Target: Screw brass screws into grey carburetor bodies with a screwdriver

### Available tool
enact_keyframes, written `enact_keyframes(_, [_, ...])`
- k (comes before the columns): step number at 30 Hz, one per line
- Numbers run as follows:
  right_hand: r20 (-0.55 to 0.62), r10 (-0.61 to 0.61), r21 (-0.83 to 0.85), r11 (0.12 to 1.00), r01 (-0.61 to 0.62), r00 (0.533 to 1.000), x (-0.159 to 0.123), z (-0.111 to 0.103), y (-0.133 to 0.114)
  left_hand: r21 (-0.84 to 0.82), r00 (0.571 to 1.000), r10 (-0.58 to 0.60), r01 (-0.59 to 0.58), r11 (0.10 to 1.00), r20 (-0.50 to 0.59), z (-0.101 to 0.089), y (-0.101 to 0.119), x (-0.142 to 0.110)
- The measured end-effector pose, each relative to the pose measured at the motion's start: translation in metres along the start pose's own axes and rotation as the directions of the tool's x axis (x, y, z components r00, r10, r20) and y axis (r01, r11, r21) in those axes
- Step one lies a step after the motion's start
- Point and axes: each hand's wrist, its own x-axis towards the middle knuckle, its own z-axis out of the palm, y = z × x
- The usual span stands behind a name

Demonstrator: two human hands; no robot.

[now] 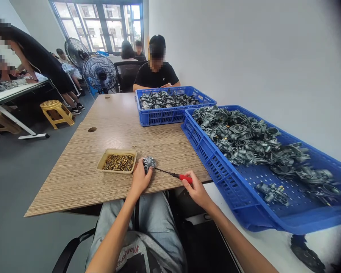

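My left hand [141,176] is closed around a small grey metal carburetor [149,162], steadying it just above or on the wooden table; I cannot tell which. In my right hand [197,189] is a screwdriver [185,178] with a red handle and a long dark shaft. Its shaft points left and its tip meets the carburetor's right side. Close to my left hand stands a cream plastic tray [99,167] filled with small brass parts [118,162]. One or two loose brass pieces [134,146] lie on the table behind it.
A large blue crate [216,167] heaped with carburetors [244,136] stands at my right. Another blue crate [159,118] with similar parts sits at the table's far end, before a seated person in black [156,74]. Fans [100,74] and a yellow stool [57,113] stand left.
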Motion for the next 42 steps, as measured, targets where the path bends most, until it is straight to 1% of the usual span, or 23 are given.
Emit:
enact_keyframes(2, [0.01, 0.002, 0.016, 1.0, -0.002, 1.0, -0.0005, 0.0002, 0.0004, 0.003, 1.0, 0.006, -0.006, 1.0, -0.01, 0.0004, -0.0002, 0.0001])
enact_keyframes(5, [-0.007, 0.003, 0.003, 1.0, -0.003, 1.0, -0.0007, 0.0003, 0.0004, 0.011, 1.0, 0.015, -0.015, 1.0, -0.026, 0.0012, -0.0006, 0.0])
enact_keyframes(8, [-0.026, 0.004, -0.019, 1.0, -0.005, 1.0, -0.0001, 0.0006, -0.0006, 0.01, 1.0, 0.019, -0.019, 1.0, -0.023, 0.0015, -0.0013, -0.0004])
enact_keyframes(13, [-0.021, -0.001, -0.01, 1.0, 0.001, 1.0, -0.0009, 0.001, -0.0015, 0.008, 1.0, 0.017, -0.017, 1.0, -0.027, 0.0014, -0.0017, -0.0007])
enact_keyframes(20, [-0.032, 0.015, -0.041, 0.999, -0.016, 0.999, -0.0009, 0.002, 0.0009, 0.002, 1.0, 0.003, -0.003, 1.0, -0.018, 0.001, 0.0001, -0.0001])
enact_keyframes(26, [-0.006, 0.017, -0.004, 1.0, -0.017, 1.0, -0.0024, 0.0018, -0.0004, 0.006, 1.0, -0.009, 0.009, 1.0, 0.0, -0.0003, 0.0022, -0.0005])
enact_keyframes(30, [-0.021, 0.016, -0.04, 0.999, -0.016, 1.0, -0.0024, 0.0018, 0.0, 0.002, 1.0, -0.013, 0.013, 1.0, 0.004, 0.0, 0.0013, -0.0008])
enact_keyframes(38, [-0.016, 0.004, -0.024, 1.0, -0.004, 1.0, -0.0025, 0.0028, 0.0007, 0.01, 1.0, 0.006, -0.006, 1.0, 0.0, 0.0009, -0.0009, -0.0005])
enact_keyframes(42, [-0.04, -0.002, -0.053, 0.999, 0.0, 0.999, -0.0021, 0.0033, 0.0035, 0.008, 1.0, 0.016, -0.016, 1.0, 0.003, 0.0014, -0.0012, -0.0004])
